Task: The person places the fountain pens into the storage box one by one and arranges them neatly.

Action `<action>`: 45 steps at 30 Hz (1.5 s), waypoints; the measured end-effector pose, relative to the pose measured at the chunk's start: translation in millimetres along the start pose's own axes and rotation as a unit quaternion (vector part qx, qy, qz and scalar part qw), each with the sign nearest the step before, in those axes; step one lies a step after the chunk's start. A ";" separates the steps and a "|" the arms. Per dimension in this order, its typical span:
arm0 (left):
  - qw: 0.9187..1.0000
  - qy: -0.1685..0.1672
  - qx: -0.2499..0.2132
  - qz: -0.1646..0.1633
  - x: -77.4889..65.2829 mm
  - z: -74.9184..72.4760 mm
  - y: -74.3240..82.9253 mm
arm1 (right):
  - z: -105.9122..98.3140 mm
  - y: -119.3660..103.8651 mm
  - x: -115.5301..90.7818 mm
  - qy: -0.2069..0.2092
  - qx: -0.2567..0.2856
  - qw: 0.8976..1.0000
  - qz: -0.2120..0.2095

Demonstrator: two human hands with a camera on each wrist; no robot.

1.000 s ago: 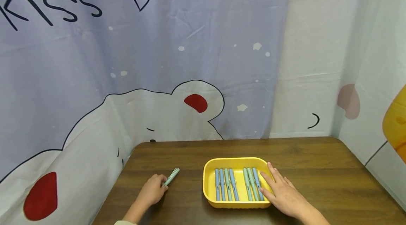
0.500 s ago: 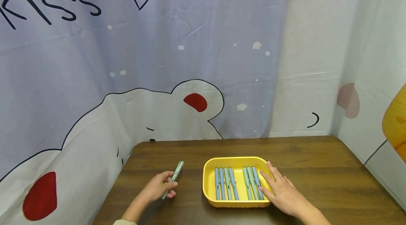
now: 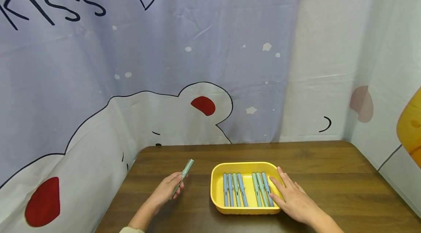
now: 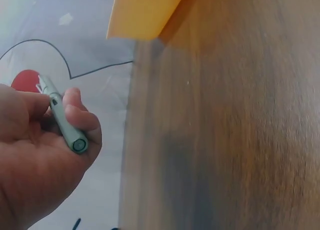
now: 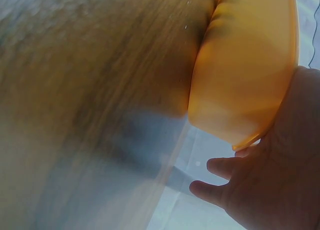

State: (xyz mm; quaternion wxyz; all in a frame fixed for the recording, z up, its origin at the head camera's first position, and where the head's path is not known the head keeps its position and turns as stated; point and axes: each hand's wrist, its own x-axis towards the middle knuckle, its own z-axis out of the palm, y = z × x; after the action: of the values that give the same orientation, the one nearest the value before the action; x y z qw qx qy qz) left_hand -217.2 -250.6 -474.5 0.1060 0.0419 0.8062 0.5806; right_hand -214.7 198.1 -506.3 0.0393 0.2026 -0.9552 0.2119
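Note:
In the head view my left hand (image 3: 166,190) holds a light green pen (image 3: 187,168) up off the table, left of the yellow tray (image 3: 247,211). The left wrist view shows the same pen (image 4: 64,121) between thumb and curled fingers, its clip end pointing away. My right hand (image 3: 296,201) rests on the tray's right rim with fingers spread and straight. Inside the tray lie blue pens (image 3: 225,190) and green pens (image 3: 236,190) in two side-by-side groups. In the right wrist view my right hand (image 5: 270,175) touches the tray's outer side (image 5: 245,54).
The tray stands on a brown wood-grain table (image 3: 329,174). Behind and beside the table hangs a printed curtain (image 3: 158,61), close to its back and left edges.
My left hand has lifted the green pen from the table and shifted it slightly right and away, regripping it along the way. The right hand and tray have stayed put.

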 end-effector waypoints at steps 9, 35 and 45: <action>0.999 0.000 -0.014 0.031 0.6 14.2 10.5 | -0.2 -0.6 -1.9 -0.005 0.001 1.000 0.004; 0.997 -0.035 -0.046 0.047 15.4 67.4 35.8 | 0.1 -2.1 -3.2 0.026 -0.029 0.999 -0.005; 0.997 -0.052 -0.037 0.043 26.6 93.4 48.1 | 1.8 -2.0 -2.6 0.035 -0.039 0.999 -0.008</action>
State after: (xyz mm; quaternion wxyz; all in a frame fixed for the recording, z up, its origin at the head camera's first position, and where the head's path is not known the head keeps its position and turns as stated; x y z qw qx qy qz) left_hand -225.3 -143.4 -460.6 0.1245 0.1027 0.7750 0.6110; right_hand -211.4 196.6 -507.6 0.0822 0.2011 -0.9591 0.1814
